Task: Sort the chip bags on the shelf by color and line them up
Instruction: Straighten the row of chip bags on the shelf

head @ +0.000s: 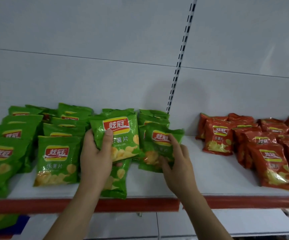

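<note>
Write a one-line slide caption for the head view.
Left hand and right hand each grip a green chip bag on the shelf; red chip bags lie grouped to the right.

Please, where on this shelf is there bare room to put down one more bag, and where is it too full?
The widest bare patch of the shelf lies between the green bag gripped by the right hand and the red bags. A narrower strip runs along the red front edge. The green bags on the left overlap closely, around the left hand too.
</note>
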Demonstrator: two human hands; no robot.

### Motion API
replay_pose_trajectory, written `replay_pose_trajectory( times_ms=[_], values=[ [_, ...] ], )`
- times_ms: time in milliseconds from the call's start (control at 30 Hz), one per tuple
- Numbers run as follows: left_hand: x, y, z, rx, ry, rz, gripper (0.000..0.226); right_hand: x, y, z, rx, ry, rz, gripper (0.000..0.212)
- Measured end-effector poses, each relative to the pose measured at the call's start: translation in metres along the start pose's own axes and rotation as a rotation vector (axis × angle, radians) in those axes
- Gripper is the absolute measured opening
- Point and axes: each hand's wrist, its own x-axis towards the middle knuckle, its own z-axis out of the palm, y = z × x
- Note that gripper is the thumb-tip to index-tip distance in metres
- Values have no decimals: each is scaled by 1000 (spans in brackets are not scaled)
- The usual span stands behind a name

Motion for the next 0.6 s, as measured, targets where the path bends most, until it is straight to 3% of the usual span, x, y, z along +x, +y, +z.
replay_pose_trajectory(
  times_ms=[67, 167, 300, 467, 600],
  values=[
    [-1, -3, -5, -6, 13, 7, 48, -1, 5, 23, -148, -29, -73, 84],
    [-2, -5, -12, -5, 8, 6, 48, 1, 19, 41, -388, -126, -38, 99],
    [-4, -5, -17, 5, -15, -13, 45, 15, 32, 42, -485, -206, -24, 107],
    [-11, -3, -11, 22, -30, -9, 32, 19, 30, 40, -456, -241, -29, 110],
    [-14, -4, -2, 78, -92, -27, 25, 11, 22, 25, -320, -121, -69, 104]
  ],
)
